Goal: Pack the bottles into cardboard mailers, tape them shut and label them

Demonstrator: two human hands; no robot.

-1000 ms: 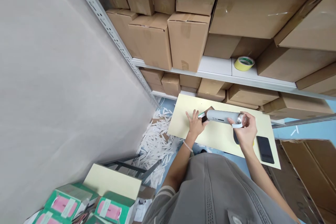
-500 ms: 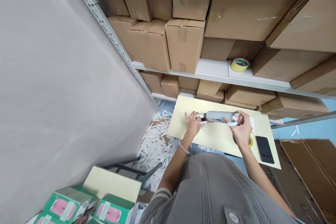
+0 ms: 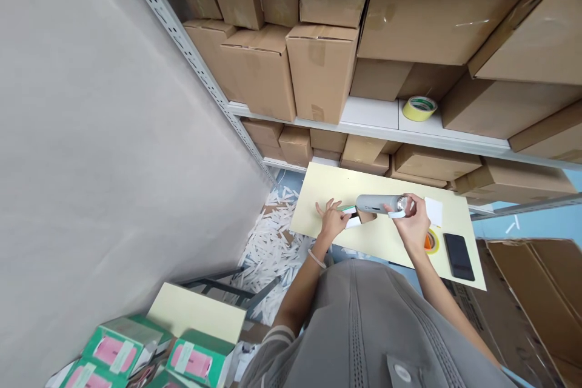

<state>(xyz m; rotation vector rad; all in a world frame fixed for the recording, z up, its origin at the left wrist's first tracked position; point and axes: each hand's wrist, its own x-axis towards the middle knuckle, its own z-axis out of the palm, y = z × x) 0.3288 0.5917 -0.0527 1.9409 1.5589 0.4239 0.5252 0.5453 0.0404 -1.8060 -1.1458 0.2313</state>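
My right hand (image 3: 413, 221) is wrapped round the lidded end of a pale grey bottle (image 3: 376, 202) with a silvery cap and a light strap. The bottle lies nearly level, its base pointing left. Beneath that base is a small white and green box (image 3: 353, 216) whose open side shows a brown cardboard inside. Thumb and finger of my left hand (image 3: 333, 219) pinch the box's left end, while the other fingers spread away from it. Under both hands lies a cream board (image 3: 313, 185).
A phone (image 3: 459, 256), a tape roll (image 3: 431, 241) and a white paper (image 3: 433, 211) lie on the board's right. Shelves hold cardboard boxes (image 3: 321, 73) and a yellow tape roll (image 3: 419, 108). Green packages (image 3: 195, 356) sit lower left. Paper strips (image 3: 268, 248) cover the floor.
The small box has tilted and shifted right under the bottle, showing its brown inside more. My right hand has moved slightly left with the bottle, uncovering the paper and tape roll.
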